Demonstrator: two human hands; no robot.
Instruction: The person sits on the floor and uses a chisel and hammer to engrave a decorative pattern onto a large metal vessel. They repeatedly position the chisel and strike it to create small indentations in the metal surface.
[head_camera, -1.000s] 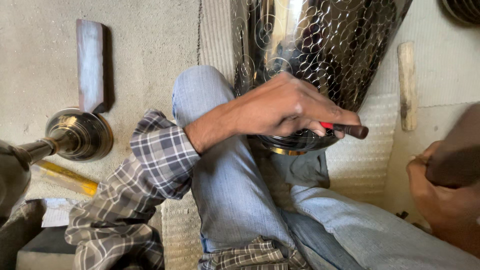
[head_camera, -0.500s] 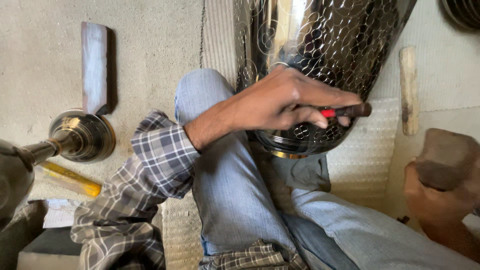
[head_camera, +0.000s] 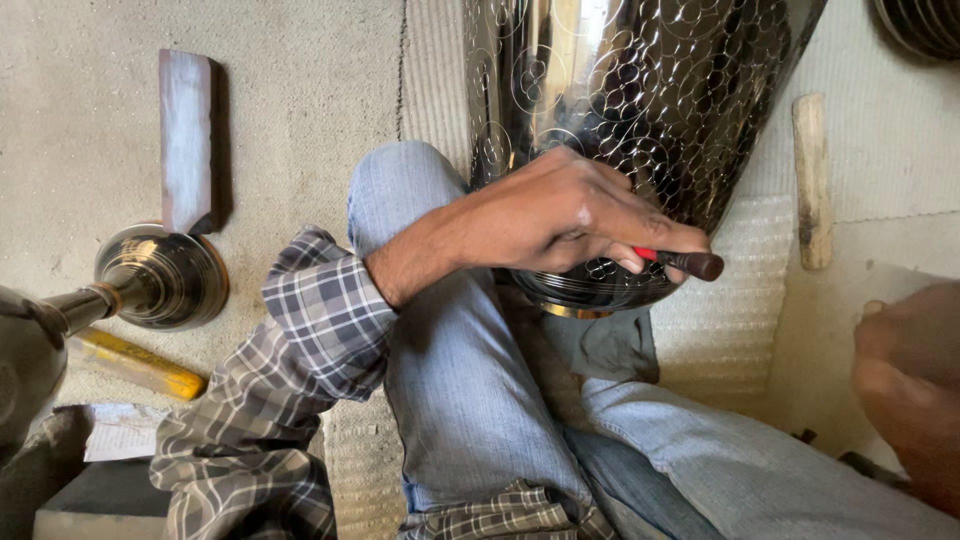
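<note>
**Item: engraving work on a metal vessel, seen from the head camera.**

- Left hand (head_camera: 560, 215): grip closed around a slim tool (head_camera: 690, 263) with a red band and a dark end. The hand rested on the vessel's lower wall.
- Right hand (head_camera: 905, 390): blurred at the right edge, well apart from the vessel. Whether its grip was wide, narrow or holding anything could not be told.
- Vessel (head_camera: 640, 90): large, polished, covered in incised circles. It lay across the person's jeans-clad lap above a ribbed mat (head_camera: 730, 330). Its long axis ran away from the person, with the ringed end nearest the knees.
- Tool axis: roughly level across the picture. The dark end pointed right, towards the right hand; the other end was hidden under the fingers.
- Step, as judged: the tool was set against the patterned wall, placed for marking. A further stroke would call for a steady left hand and a blow in line with the tool.
- Nearby on the floor: wooden stick (head_camera: 812, 180), flat bar (head_camera: 186, 140), round metal foot (head_camera: 165, 275), yellow stick (head_camera: 135, 365).
</note>
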